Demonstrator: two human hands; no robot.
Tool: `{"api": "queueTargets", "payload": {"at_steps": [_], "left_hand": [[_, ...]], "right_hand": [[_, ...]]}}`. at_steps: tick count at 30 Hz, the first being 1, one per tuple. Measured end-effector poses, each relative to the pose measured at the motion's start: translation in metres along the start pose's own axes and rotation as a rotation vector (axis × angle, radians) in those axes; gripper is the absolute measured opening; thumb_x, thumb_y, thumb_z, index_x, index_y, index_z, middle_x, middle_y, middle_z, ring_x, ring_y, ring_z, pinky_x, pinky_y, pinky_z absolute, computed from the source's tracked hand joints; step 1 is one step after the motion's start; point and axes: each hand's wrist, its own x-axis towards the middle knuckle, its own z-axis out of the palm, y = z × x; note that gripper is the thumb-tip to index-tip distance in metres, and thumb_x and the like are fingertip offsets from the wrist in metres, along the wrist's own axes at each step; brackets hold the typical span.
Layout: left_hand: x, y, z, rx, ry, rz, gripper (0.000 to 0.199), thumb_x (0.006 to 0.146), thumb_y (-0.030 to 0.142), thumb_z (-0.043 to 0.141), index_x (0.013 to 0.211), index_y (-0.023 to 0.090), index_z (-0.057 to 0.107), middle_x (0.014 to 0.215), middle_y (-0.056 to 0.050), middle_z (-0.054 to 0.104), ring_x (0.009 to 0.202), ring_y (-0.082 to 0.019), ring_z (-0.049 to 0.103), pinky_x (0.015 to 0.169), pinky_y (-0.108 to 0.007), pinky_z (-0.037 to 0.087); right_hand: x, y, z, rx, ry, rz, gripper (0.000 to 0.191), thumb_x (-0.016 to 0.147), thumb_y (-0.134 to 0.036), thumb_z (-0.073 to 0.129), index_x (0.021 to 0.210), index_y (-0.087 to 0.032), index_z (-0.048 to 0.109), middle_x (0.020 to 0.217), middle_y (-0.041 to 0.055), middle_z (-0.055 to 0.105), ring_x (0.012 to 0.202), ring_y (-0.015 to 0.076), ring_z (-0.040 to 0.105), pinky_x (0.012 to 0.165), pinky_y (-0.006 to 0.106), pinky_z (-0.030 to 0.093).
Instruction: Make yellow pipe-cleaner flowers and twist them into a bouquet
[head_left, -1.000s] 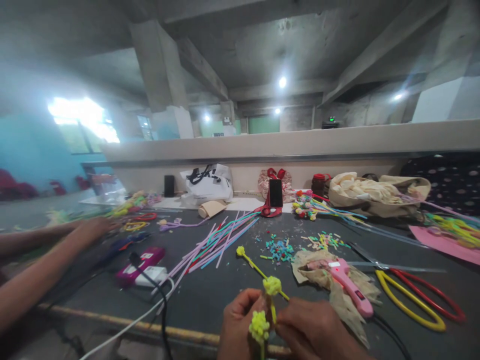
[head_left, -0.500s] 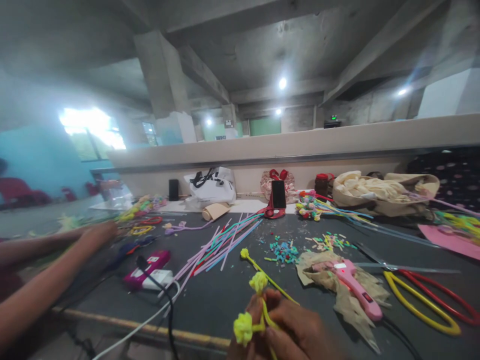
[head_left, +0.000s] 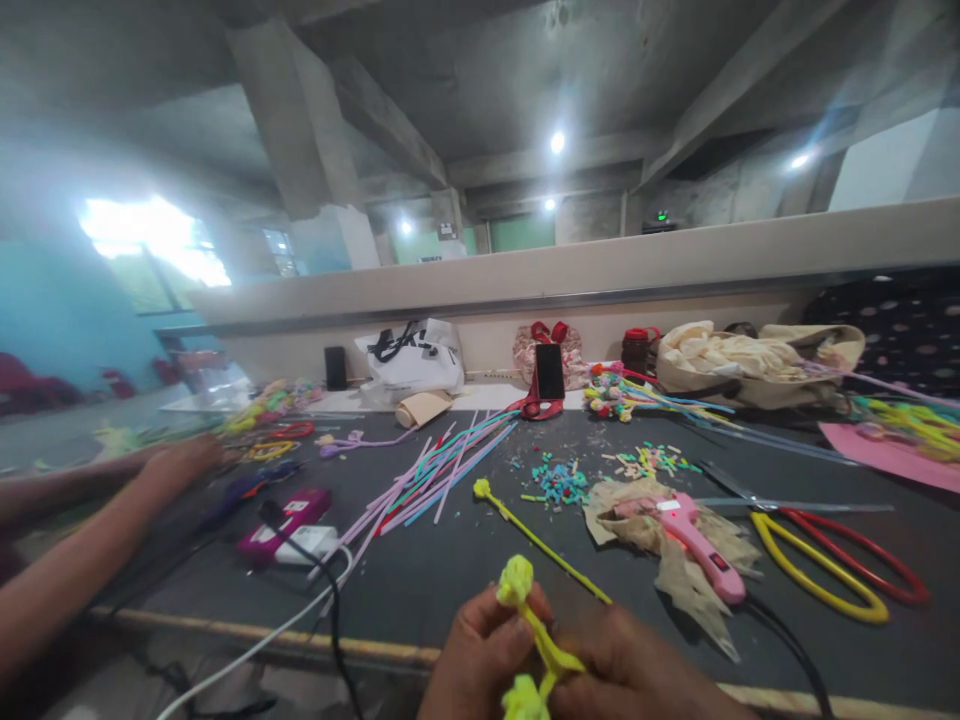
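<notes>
Left hand (head_left: 480,650): fingers pinched on yellow branched piece (head_left: 552,656), below upper knob (head_left: 515,581). Right hand (head_left: 645,670): fingers closed on same piece, at side end. Piece location: between hands, near front edge of bench (head_left: 420,590). Yellow stem (head_left: 546,547): flat on bench, beyond hands. Pink corded tool (head_left: 701,550): on crumpled tan sheet (head_left: 686,597), scissors (head_left: 763,507) beside it.

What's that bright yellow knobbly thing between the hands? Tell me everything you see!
The bright yellow, knobbly-ended piece looks soft and fuzzy. One bunched knob tops it; another is lower, at the picture's bottom edge. Thin stems run from them and appear to meet in a flattened bend. It slants down rightward. The left hand pinches it below the top knob; the right hand holds it near the bend.
</notes>
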Motion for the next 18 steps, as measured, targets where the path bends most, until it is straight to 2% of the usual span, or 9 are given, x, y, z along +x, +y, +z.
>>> {"api": "queueTargets", "payload": {"at_steps": [3, 5, 7, 9, 11, 15, 18], "left_hand": [[0.000, 0.005, -0.003, 0.027, -0.002, 0.018, 0.031, 0.038, 0.037, 0.079, 0.051, 0.013, 0.063, 0.044, 0.003, 0.050, 0.041, -0.006, 0.041, 0.046, -0.020, 0.034], [0.001, 0.008, -0.006, 0.114, 0.019, 0.031, 0.031, 0.037, 0.037, 0.079, 0.049, 0.013, 0.063, 0.043, 0.003, 0.050, 0.042, -0.007, 0.041, 0.045, -0.020, 0.032], [0.001, 0.010, -0.007, 0.192, 0.051, 0.063, 0.033, 0.038, 0.040, 0.078, 0.050, 0.013, 0.063, 0.045, 0.003, 0.049, 0.043, -0.008, 0.041, 0.045, -0.021, 0.033], [0.000, 0.010, -0.007, 0.292, 0.095, 0.149, 0.032, 0.042, 0.041, 0.076, 0.050, 0.014, 0.062, 0.049, 0.003, 0.049, 0.046, -0.009, 0.042, 0.047, -0.021, 0.034], [0.000, 0.008, -0.006, 0.434, 0.131, 0.272, 0.030, 0.048, 0.041, 0.073, 0.049, 0.014, 0.061, 0.051, 0.002, 0.048, 0.051, -0.010, 0.042, 0.050, -0.021, 0.034], [-0.001, 0.004, 0.001, 0.642, 0.189, 0.452, 0.029, 0.057, 0.041, 0.066, 0.047, 0.016, 0.056, 0.052, 0.002, 0.045, 0.052, -0.010, 0.039, 0.048, -0.019, 0.032], [-0.003, 0.005, 0.011, 0.569, 0.234, 0.472, 0.030, 0.056, 0.040, 0.067, 0.046, 0.016, 0.052, 0.052, 0.004, 0.041, 0.049, -0.008, 0.036, 0.044, -0.018, 0.030]], "right_hand": [[-0.007, -0.001, -0.004, -0.124, -0.008, 0.053, 0.020, 0.080, -0.024, 0.046, 0.062, -0.017, 0.054, 0.056, -0.0073, 0.037, 0.049, 0.0059, 0.036, 0.042, 0.016, 0.023], [-0.011, -0.004, -0.011, -0.309, 0.080, 0.043, 0.007, 0.074, -0.017, 0.053, 0.073, -0.020, 0.060, 0.063, -0.0069, 0.047, 0.056, 0.0075, 0.044, 0.047, 0.015, 0.028], [-0.014, -0.007, -0.020, -0.528, 0.195, 0.026, 0.018, 0.070, -0.014, 0.058, 0.085, -0.023, 0.061, 0.076, -0.0042, 0.057, 0.067, 0.0107, 0.051, 0.055, 0.017, 0.033], [-0.017, -0.011, -0.030, -0.715, 0.232, 0.020, 0.009, 0.073, -0.016, 0.057, 0.078, -0.022, 0.062, 0.074, -0.0021, 0.060, 0.064, 0.0110, 0.053, 0.054, 0.019, 0.032], [-0.019, -0.016, -0.037, -0.873, 0.267, -0.008, 0.014, 0.076, -0.016, 0.053, 0.064, -0.020, 0.060, 0.064, -0.0022, 0.060, 0.056, 0.0106, 0.053, 0.050, 0.020, 0.030], [-0.024, -0.034, -0.036, -1.119, 0.456, -0.219, 0.019, 0.077, -0.015, 0.050, 0.060, -0.020, 0.055, 0.055, -0.0026, 0.058, 0.047, 0.0110, 0.052, 0.045, 0.023, 0.025], [-0.028, -0.048, -0.027, -1.276, 0.607, -0.417, 0.025, 0.078, -0.013, 0.045, 0.054, -0.020, 0.050, 0.046, -0.0038, 0.051, 0.036, 0.0104, 0.045, 0.040, 0.026, 0.019]]}}
